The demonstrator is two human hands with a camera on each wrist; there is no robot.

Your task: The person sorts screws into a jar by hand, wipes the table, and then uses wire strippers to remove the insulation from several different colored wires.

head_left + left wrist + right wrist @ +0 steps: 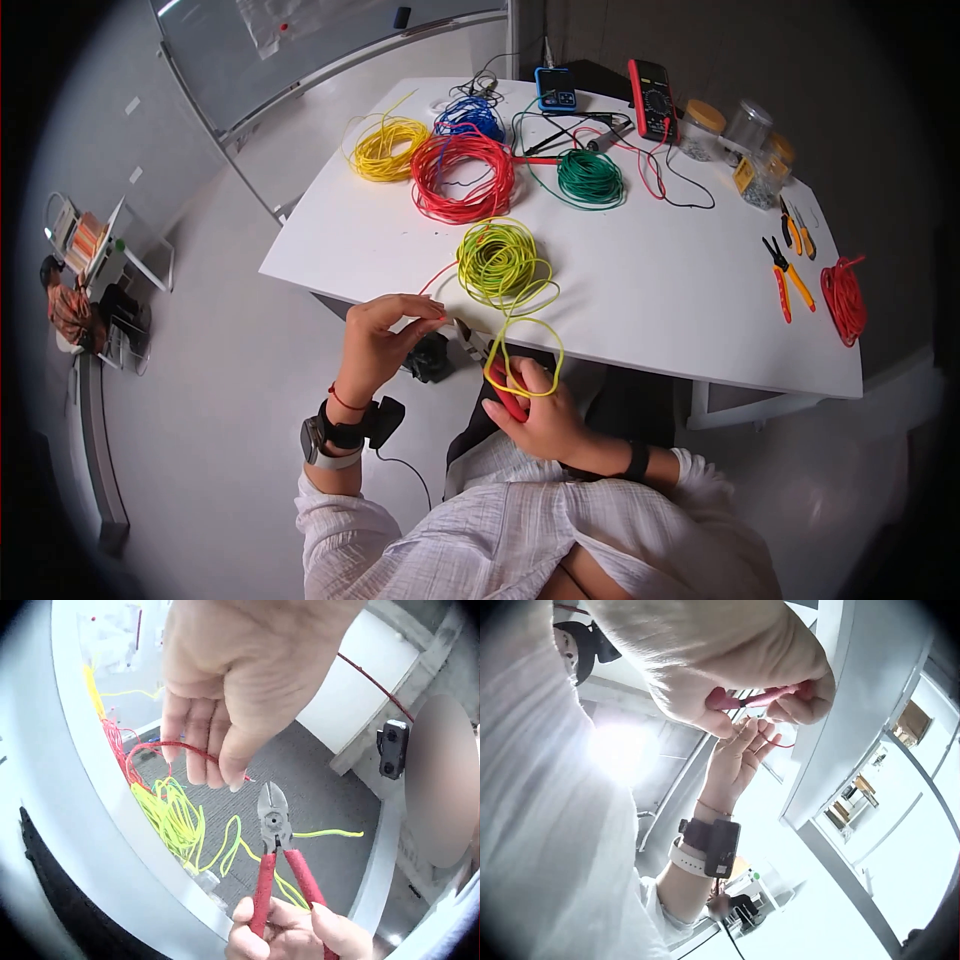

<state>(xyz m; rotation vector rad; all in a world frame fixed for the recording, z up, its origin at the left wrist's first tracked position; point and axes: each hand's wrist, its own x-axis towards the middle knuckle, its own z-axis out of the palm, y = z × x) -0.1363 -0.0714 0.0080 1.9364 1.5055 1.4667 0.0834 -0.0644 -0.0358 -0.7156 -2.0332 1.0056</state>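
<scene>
My left hand (385,340) pinches a red wire (180,745) between thumb and fingers, and a short tip pokes out past the thumb. In the head view the wire (438,274) runs back toward the table. Below that tip stand the steel blades of red-handled diagonal cutters (274,822), pointing up at it in the left wrist view. My right hand (548,422) grips the cutters by the handles, which are spread apart. A loose yellow-green wire loop (561,350) overlaps the right hand, trailing from the yellow-green wire coil (497,262) on the table's near side.
On the white table (680,290) lie yellow (388,150), red (462,180), blue (470,118) and green (590,178) wire coils. A multimeter (653,100) and jars (703,128) stand at the back. Wire strippers (790,280) and another red coil (843,300) lie right.
</scene>
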